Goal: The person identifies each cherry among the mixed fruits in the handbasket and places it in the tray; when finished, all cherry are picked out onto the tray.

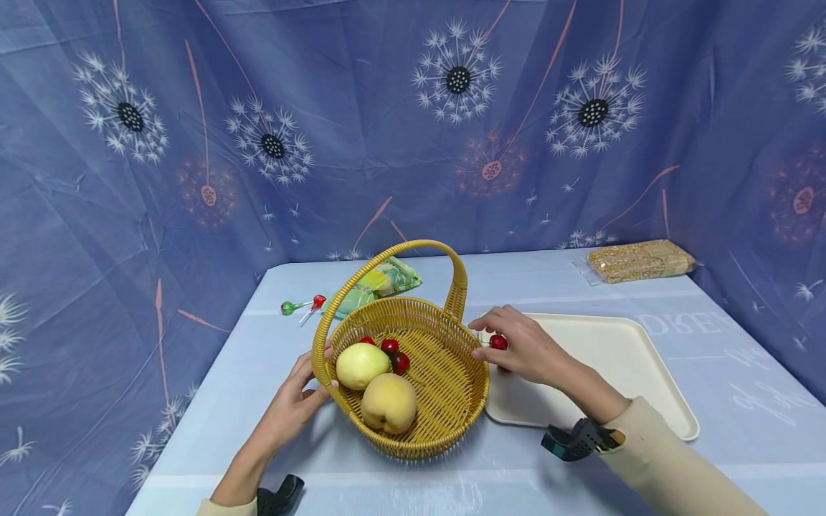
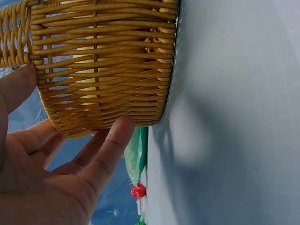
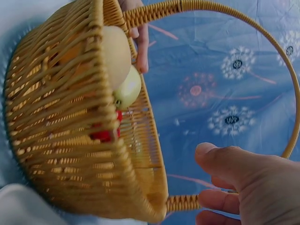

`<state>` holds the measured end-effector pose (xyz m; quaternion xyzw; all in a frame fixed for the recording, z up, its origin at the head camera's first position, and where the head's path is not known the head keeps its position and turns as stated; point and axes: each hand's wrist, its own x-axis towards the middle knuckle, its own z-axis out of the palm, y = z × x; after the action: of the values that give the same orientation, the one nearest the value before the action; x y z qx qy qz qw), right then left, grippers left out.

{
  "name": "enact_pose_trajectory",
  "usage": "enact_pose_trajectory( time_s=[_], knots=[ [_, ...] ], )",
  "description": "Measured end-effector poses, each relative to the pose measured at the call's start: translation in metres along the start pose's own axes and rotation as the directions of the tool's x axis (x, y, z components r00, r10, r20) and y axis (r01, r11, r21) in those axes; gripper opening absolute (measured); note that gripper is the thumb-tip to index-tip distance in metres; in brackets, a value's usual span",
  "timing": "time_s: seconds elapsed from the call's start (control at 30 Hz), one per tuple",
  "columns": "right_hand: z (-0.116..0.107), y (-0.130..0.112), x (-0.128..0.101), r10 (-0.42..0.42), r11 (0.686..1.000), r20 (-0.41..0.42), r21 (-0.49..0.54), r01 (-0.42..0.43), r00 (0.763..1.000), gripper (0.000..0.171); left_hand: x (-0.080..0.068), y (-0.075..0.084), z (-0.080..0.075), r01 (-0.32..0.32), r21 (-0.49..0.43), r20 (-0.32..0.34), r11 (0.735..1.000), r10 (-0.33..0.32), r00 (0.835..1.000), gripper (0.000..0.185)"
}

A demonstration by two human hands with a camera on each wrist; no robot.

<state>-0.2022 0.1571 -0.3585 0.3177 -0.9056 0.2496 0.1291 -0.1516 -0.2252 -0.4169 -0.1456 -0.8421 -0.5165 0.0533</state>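
A round yellow wicker basket (image 1: pixel 445 387) with a tall handle stands mid-table. It holds a yellow peach (image 1: pixel 389 403), a pale yellow-green fruit (image 1: pixel 363 366) and several red cherries (image 1: pixel 400 362). My left hand (image 1: pixel 298 396) grips the basket's left side near the handle's base, with its fingers against the woven wall in the left wrist view. To the right, my right hand (image 1: pixel 521 344) is over the left edge of a white tray (image 1: pixel 600 358), its thumb and fingers apart. A red cherry (image 1: pixel 498 342) shows between them; another is partly hidden below.
Behind the basket lies a green and yellow packet (image 1: pixel 387 279), with a red lollipop (image 1: pixel 318 302) and a green lollipop (image 1: pixel 287 308) to its left. A clear bag of tan pieces (image 1: pixel 642 261) lies at the back right. A blue dandelion-print curtain (image 1: pixel 361 107) encloses the table.
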Motion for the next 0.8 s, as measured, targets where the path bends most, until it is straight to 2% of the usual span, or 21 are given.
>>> enact_pose_trajectory(
  time_s=[0.4,0.63,0.8],
  knots=[
    [0.005,-0.028,0.031,-0.057,0.996,0.112,0.072,0.049,0.992,0.039,0.001,0.002,-0.001,0.013,-0.005,0.008,1.000,-0.013,1.000,0.054],
    [0.018,-0.034,0.052,-0.069,0.995,0.191,0.078,0.055,0.979,0.038,0.001,0.001,0.000,0.017,-0.006,0.011,1.000,-0.017,1.000,0.055],
    [0.027,-0.034,0.065,-0.072,0.991,0.242,0.123,0.043,0.968,0.040,0.001,0.000,0.000,0.023,-0.007,0.012,1.000,-0.023,1.000,0.056]
  ],
)
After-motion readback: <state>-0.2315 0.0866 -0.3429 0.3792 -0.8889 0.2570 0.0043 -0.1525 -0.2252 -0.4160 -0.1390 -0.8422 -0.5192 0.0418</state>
